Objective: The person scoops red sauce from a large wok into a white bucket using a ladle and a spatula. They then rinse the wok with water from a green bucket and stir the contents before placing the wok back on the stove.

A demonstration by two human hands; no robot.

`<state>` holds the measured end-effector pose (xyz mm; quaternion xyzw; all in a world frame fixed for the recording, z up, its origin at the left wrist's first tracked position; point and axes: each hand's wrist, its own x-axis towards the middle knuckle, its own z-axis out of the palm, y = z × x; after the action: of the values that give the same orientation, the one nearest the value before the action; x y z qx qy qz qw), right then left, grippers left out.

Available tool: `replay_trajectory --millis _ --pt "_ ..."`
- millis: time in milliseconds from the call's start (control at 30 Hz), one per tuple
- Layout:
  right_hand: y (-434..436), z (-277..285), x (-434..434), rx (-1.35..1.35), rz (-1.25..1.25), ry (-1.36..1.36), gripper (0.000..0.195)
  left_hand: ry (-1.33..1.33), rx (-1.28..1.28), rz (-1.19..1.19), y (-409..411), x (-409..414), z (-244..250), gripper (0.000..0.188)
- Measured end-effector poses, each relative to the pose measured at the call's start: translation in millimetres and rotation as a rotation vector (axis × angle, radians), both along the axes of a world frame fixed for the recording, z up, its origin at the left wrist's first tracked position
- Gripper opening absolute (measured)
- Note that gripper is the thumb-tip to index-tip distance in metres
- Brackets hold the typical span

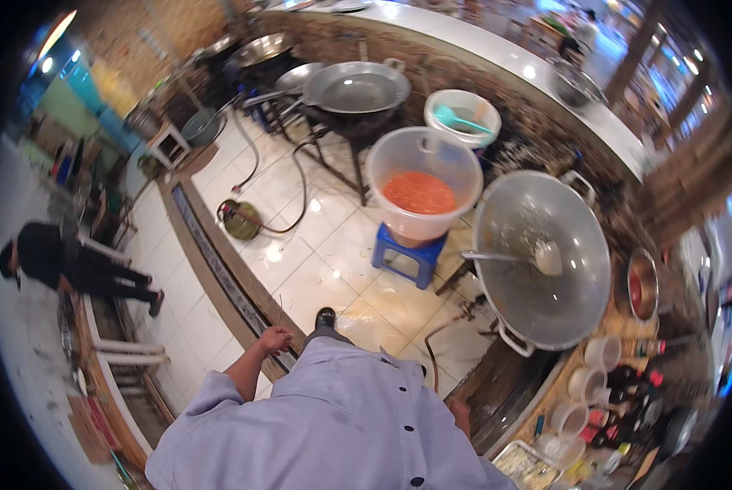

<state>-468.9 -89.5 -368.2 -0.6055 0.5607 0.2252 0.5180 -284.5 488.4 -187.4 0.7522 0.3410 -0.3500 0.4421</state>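
Note:
My left hand [276,340] hangs beside my body above the floor drain, its fingers curled; whether it holds anything thin cannot be told. My right hand [458,409] is partly hidden by my shirt at the lower right, near the edge of a wet trough. Ahead, a translucent plastic tub [381,160] with orange-red liquid stands on a blue plastic stool [425,269]. To the right of it a large metal wok [525,312] holds a ladle [548,258] resting inside. Another wok [358,87] with liquid sits on a burner stand.
A white bucket [493,110] with a turquoise dipper stands behind the tub. A green gas cylinder [241,220] and hoses lie on the wet tiled floor. Plastic containers [587,384] and bottles crowd the right counter. A person [41,251] in dark clothes stands at the far left.

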Motion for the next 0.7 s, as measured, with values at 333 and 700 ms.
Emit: replay_trajectory --millis 333,700 --pt "267 74 407 0.254 0.576 -0.380 0.011 0.303 -0.096 0.961 167 -197 -96 0.022" --pt "450 50 504 0.215 0.778 0.044 0.026 -0.149 -0.059 0.946 370 -35 -29 0.029"
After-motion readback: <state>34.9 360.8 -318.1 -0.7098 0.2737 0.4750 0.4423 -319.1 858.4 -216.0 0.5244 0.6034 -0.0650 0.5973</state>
